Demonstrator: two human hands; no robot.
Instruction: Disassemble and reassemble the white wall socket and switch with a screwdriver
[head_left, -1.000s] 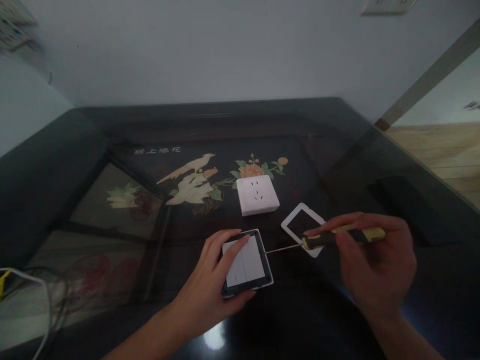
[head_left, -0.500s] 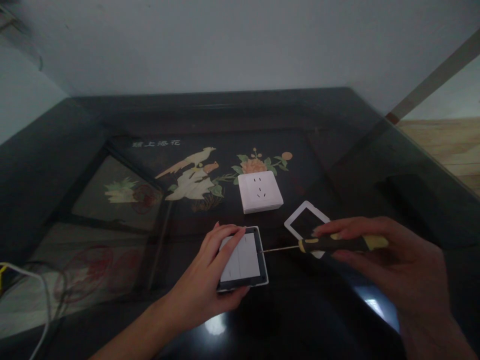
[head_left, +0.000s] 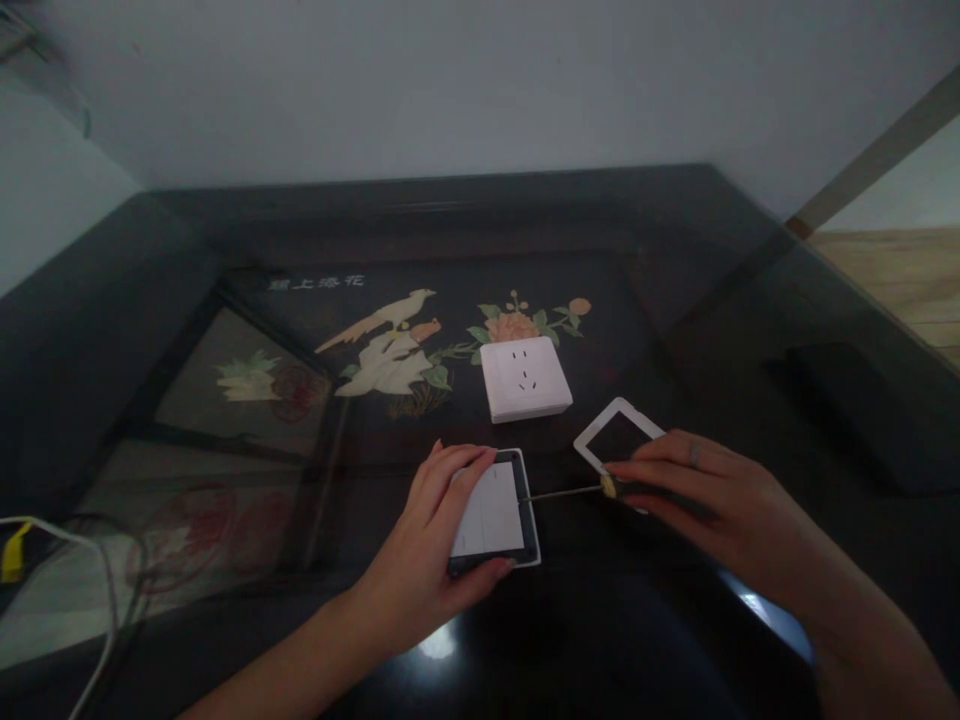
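My left hand (head_left: 431, 540) is closed around a wall switch (head_left: 491, 510) with a white face, a dark border and a white outer edge. My fingers lie over its left part and hide that side. In my right hand (head_left: 720, 520) is a screwdriver (head_left: 562, 493), its handle mostly covered by my fingers. Its thin shaft points left, and the tip meets the dark border on the switch's right side. A white square cover frame (head_left: 596, 440) lies flat beside my right fingers, which hide part of it. Behind the switch sits a white wall socket (head_left: 526, 378), its slots facing up.
The dark, glossy tabletop (head_left: 420, 225) bears inlaid birds and flowers. A black flat object (head_left: 862, 410) lies at the right. A white cable (head_left: 105, 570) with a yellow tag (head_left: 15, 552) runs along the left edge. A pale wall (head_left: 420, 90) stands behind the table.
My right hand has shifted its grip on the screwdriver, its fingers now covering more of the handle. The tip stays at the switch's right border. The view has moved slightly.
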